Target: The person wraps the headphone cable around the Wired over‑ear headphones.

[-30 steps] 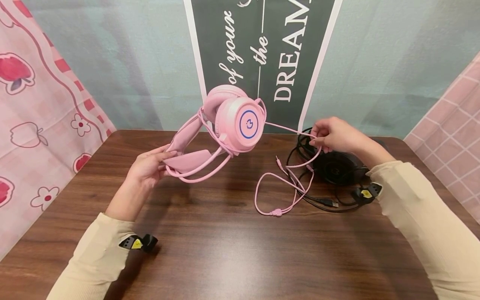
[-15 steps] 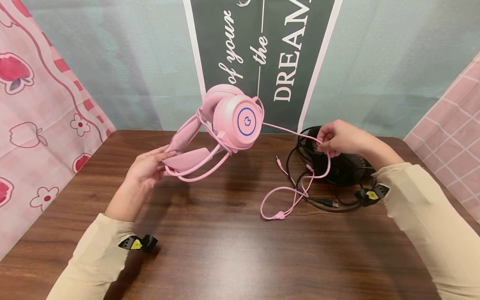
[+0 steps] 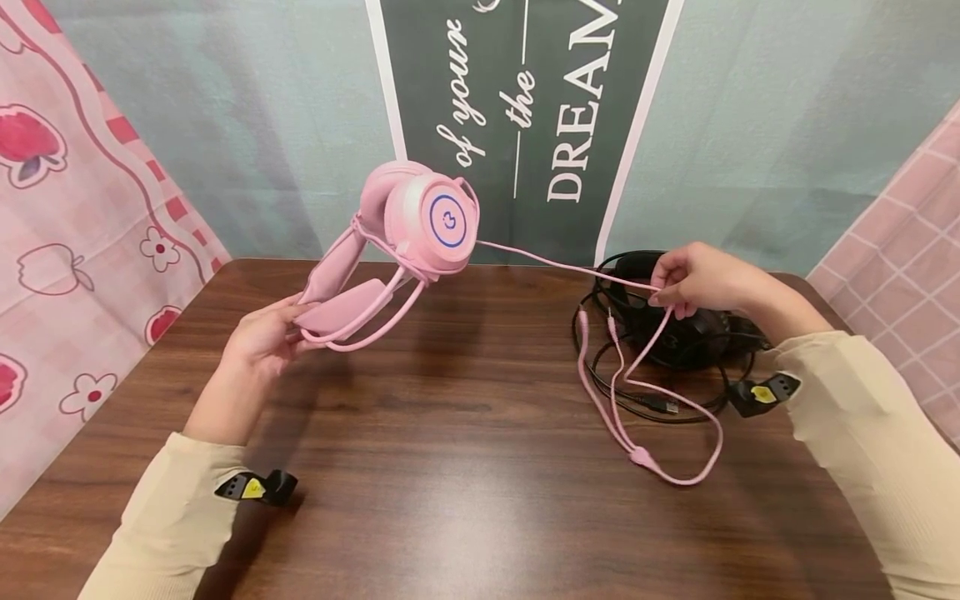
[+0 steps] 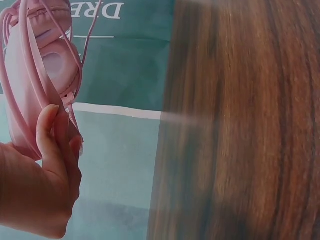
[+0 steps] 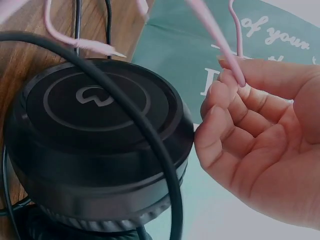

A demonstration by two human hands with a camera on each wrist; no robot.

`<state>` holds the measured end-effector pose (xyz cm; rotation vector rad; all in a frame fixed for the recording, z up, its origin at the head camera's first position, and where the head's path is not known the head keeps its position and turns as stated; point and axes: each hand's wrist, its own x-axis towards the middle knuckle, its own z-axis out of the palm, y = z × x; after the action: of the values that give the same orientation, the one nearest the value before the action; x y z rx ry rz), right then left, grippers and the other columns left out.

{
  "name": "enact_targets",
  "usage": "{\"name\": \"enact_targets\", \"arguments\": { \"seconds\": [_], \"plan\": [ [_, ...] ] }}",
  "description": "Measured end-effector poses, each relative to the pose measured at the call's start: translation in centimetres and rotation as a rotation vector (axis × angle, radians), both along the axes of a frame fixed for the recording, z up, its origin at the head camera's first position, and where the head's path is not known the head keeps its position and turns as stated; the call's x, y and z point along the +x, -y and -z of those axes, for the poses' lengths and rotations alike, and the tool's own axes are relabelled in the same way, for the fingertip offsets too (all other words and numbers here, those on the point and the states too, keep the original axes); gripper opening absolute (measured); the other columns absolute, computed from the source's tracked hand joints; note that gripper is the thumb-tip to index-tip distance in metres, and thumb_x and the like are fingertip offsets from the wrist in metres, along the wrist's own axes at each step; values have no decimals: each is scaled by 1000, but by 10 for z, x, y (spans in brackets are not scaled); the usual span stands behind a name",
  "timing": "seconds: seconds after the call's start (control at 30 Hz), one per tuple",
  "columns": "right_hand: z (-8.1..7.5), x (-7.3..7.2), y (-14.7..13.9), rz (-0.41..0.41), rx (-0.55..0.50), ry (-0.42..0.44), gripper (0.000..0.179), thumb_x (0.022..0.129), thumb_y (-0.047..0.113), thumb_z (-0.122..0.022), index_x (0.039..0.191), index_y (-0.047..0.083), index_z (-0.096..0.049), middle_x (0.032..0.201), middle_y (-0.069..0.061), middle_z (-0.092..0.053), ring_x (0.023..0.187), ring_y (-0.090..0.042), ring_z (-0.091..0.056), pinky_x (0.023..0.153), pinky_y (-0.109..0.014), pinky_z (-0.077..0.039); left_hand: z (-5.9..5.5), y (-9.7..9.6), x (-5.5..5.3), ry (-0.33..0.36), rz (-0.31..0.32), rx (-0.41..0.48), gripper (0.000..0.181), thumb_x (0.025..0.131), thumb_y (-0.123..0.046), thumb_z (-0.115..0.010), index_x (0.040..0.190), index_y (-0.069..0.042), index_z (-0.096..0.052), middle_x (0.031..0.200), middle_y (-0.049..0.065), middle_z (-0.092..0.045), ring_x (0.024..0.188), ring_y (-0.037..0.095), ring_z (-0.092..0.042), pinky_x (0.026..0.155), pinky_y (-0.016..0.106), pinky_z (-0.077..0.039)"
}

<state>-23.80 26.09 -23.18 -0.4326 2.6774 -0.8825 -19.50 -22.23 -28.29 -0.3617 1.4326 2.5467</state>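
A pink headset is held up above the table by my left hand, which grips its headband. In the left wrist view the thumb lies over the band, and the other fingers are mostly behind it. From one ear cup, the pink cable runs to the right. My right hand pinches this cable between thumb and fingertips. Below that hand the cable drops to the table in a loop, with a splitter and several ends. Beneath the right hand lies a black headset with its own black cable.
The brown wooden table stretches across the front. A black USB plug lies near the black headset. Behind stands a pale green wall cloth with a dark lettered poster. Pink patterned cloth hangs at the left and pink tiles at the right.
My left hand has carried the pink headset leftward. My right hand has moved right while pinching the cable, and the cable's loose loop has shifted right and toward the front.
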Motion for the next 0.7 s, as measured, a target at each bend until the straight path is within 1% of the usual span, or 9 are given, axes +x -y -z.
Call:
{"name": "enact_targets", "arguments": {
  "seconds": [0.13,0.23,0.3,0.4,0.47,0.5,0.53,0.6,0.7],
  "plan": [
    [0,1,0,-8,7,-7,9,83,1,-62,80,-3,-54,63,-5,-57,52,-18,-55,47,-27,-49,-2,-2,1,-5,-19,-5,16,91,3,-46,101,-7,-52,72,7,-61,64,15,-62,56,29,-56],
    [0,3,0,-19,6,-12,10,83,2,-62,80,-3,-55,63,-7,-58,53,-19,-56,48,-28,-49,-4,-6,1,-20,-31,-8,27,92,3,-44,118,-5,-43,71,7,-62,62,15,-62,54,30,-56],
    [0,4,-1,-33,1,-9,10,83,2,-63,81,-4,-55,63,-9,-59,53,-20,-57,48,-29,-50,-6,-8,1,-29,-41,-8,34,92,4,-43,124,-3,-38,70,8,-63,61,15,-63,53,31,-56],
    [1,5,-2,-59,-12,-3,11,84,3,-63,82,-4,-55,64,-10,-60,53,-20,-58,49,-30,-51,-7,-12,1,-36,-61,-1,29,91,4,-44,119,-2,-43,69,8,-63,59,15,-63,52,31,-56],
    [3,6,-4,-71,-41,8,10,84,2,-62,84,-5,-55,65,-10,-61,54,-19,-59,50,-30,-52,-8,-13,2,-37,-74,12,18,91,5,-44,105,-3,-52,68,9,-62,58,16,-63,51,32,-56],
    [3,7,-4,-77,-62,17,11,84,1,-62,85,-6,-54,66,-10,-61,55,-18,-59,51,-30,-53,-8,-14,2,-39,-80,18,16,91,5,-45,98,-4,-55,67,9,-62,58,16,-63,51,32,-56],
    [4,7,-5,-83,-88,27,11,83,-1,-61,86,-7,-53,67,-11,-62,55,-18,-60,52,-30,-54,-8,-14,2,-40,-83,23,16,91,5,-45,91,-5,-57,67,9,-62,58,16,-63,51,32,-56],
    [7,8,-6,-95,-154,50,11,83,-5,-60,88,-9,-51,70,-13,-63,57,-19,-61,54,-32,-55,-8,-15,2,-43,-88,27,20,91,5,-45,85,-6,-60,66,9,-62,57,16,-63,50,32,-56],
    [11,10,-8,-126,-268,89,11,84,-10,-56,91,-13,-47,74,-16,-64,61,-21,-63,57,-35,-56,-8,-14,2,-42,-96,30,22,90,5,-46,82,-6,-62,66,9,-62,56,16,-62,49,33,-56]
  ]
}}
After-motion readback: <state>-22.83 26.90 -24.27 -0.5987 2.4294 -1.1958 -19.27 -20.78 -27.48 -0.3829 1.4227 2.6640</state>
